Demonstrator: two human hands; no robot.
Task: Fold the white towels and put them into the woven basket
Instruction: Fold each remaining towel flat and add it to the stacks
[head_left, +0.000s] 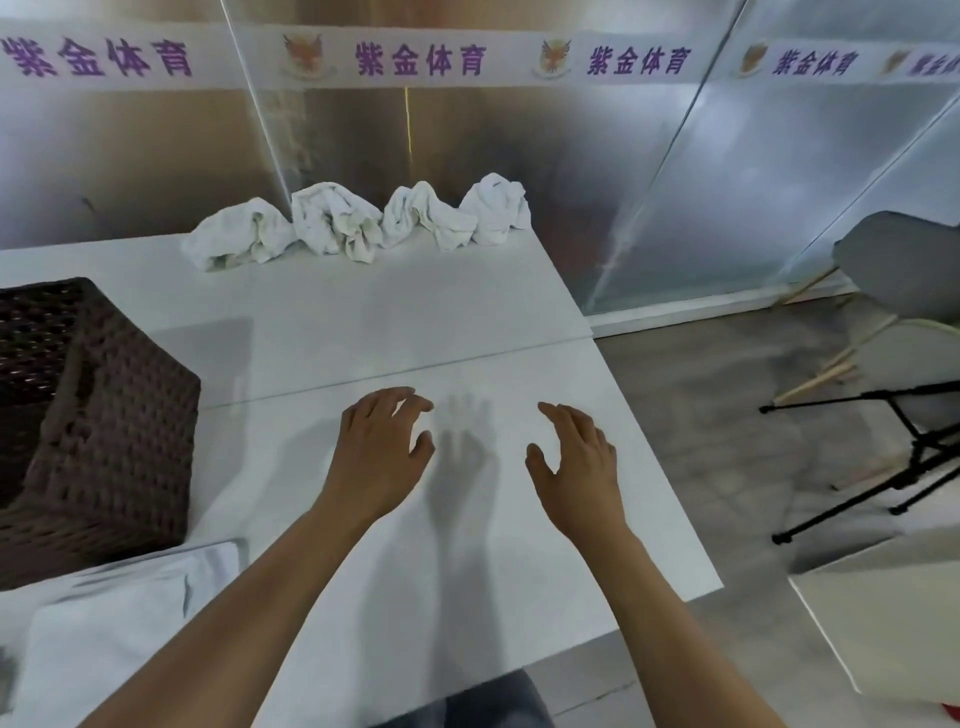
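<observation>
Several crumpled white towels (358, 221) lie in a row at the far edge of the white table (363, 322), against the glass wall. A dark brown woven basket (98, 415) stands at the table's left side. A folded white towel (114, 623) lies at the near left, in front of the basket. My left hand (379, 452) and my right hand (576, 462) hover side by side over the table's middle, fingers loosely spread, holding nothing. Both hands are well short of the crumpled towels.
A frosted glass wall with a printed banner (415, 60) runs behind the table. To the right, off the table's edge, stand a grey chair (904, 260), a black tripod (893, 457) and another white surface (893, 613).
</observation>
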